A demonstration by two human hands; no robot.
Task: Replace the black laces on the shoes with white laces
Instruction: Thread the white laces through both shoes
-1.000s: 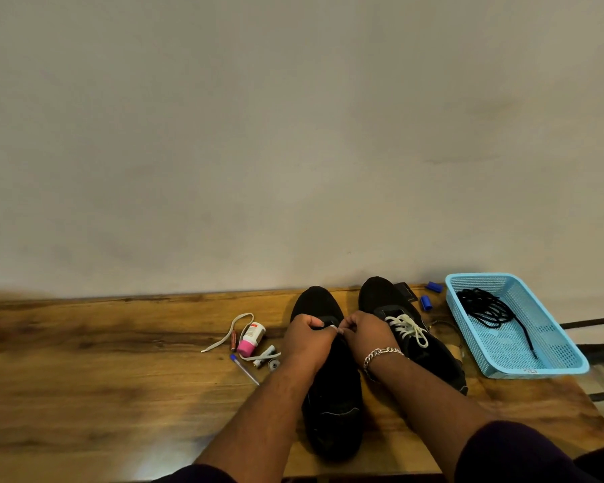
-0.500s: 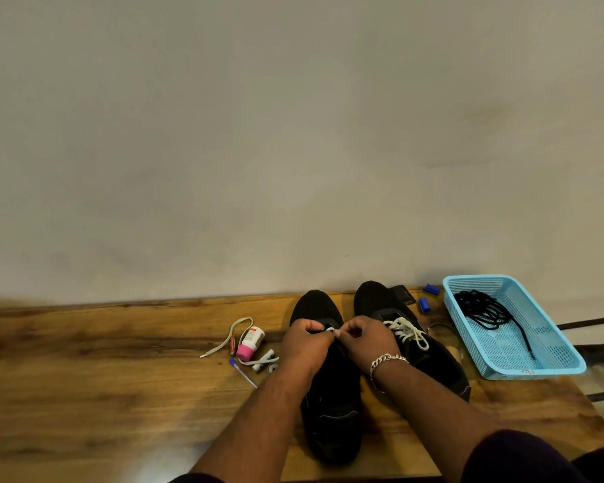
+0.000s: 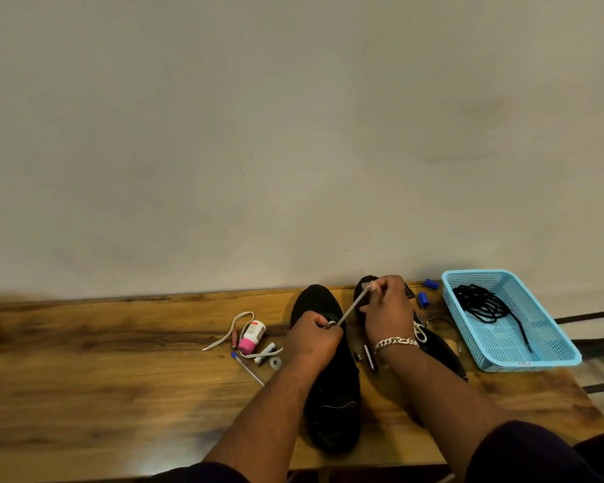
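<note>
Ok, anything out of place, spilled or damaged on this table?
Nothing damaged or spilled. Beside the left shoe lies loose clutter: a tipped pink-capped bottle, a pen and slack white lace. The black laces sit in the blue basket, as expected mid-task.

Dim, warm light; soft glare on the brown wooden tabletop (image 3: 84,371) nearer than the fingers; wide-angle bowing at edges.
</note>
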